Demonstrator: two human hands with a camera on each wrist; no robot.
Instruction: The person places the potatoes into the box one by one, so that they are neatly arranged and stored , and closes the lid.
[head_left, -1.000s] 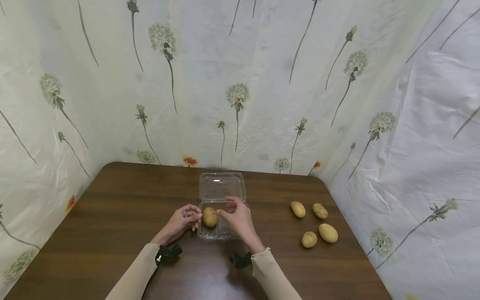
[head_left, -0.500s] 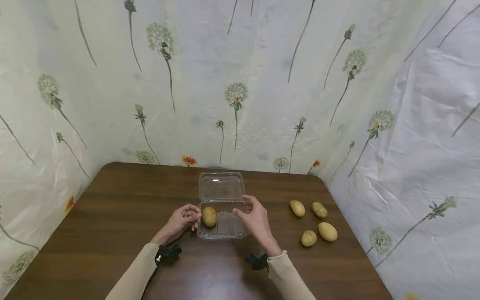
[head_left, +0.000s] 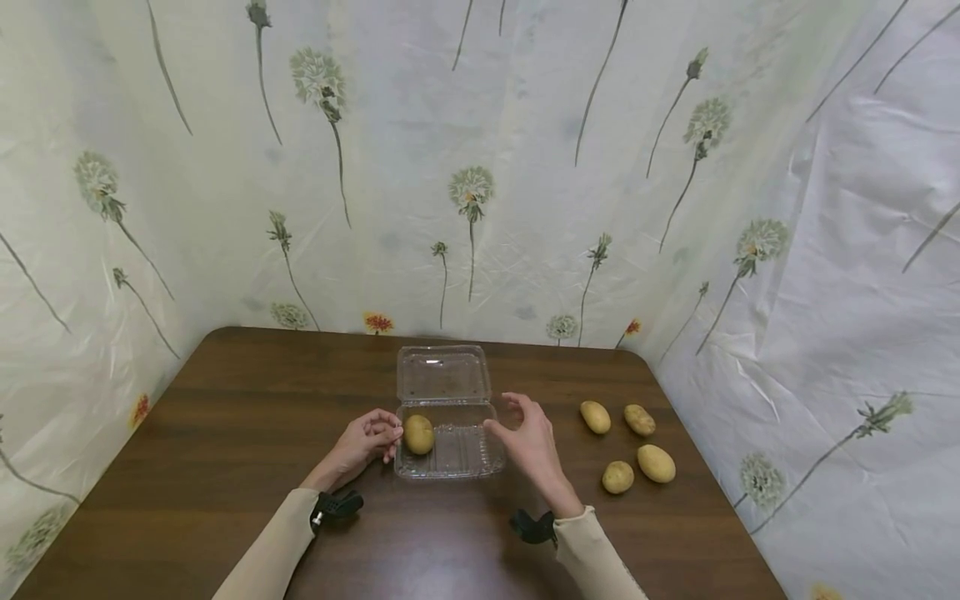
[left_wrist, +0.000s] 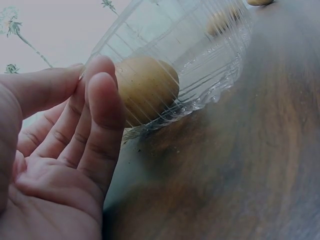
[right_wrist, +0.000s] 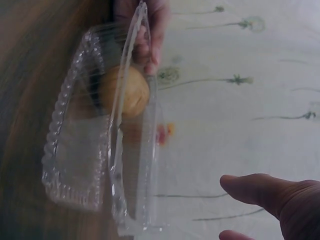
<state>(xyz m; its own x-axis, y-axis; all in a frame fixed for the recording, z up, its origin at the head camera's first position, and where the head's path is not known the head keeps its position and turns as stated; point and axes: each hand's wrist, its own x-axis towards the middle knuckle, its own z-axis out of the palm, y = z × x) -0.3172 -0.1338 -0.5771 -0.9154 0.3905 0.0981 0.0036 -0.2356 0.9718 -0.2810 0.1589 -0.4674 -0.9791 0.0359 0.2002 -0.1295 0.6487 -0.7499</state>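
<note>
A clear plastic clamshell container (head_left: 465,467) lies on the table with its lid (head_left: 442,373) tipped back. Inside, at the left end, sits one potato (head_left: 418,435). My left hand (head_left: 367,442) pinches the container's left rim between thumb and fingers; the left wrist view shows the potato (left_wrist: 147,90) through the clear wall beside those fingertips. My right hand (head_left: 531,440) is just off the container's right end, thumb and fingers spread with nothing between them. In the right wrist view the right thumb (right_wrist: 255,190) points toward the container (right_wrist: 75,145), apart from it.
Several loose potatoes lie to the right of my right hand, among them an oval one (head_left: 656,463) and a small round one (head_left: 618,477). The brown wooden table (head_left: 300,375) ends at a flower-print curtain (head_left: 525,208) behind and at the sides.
My right hand has left the potato in the container and moved right, past the container's right end. The left hand keeps its hold on the rim, and the potato stays in place.
</note>
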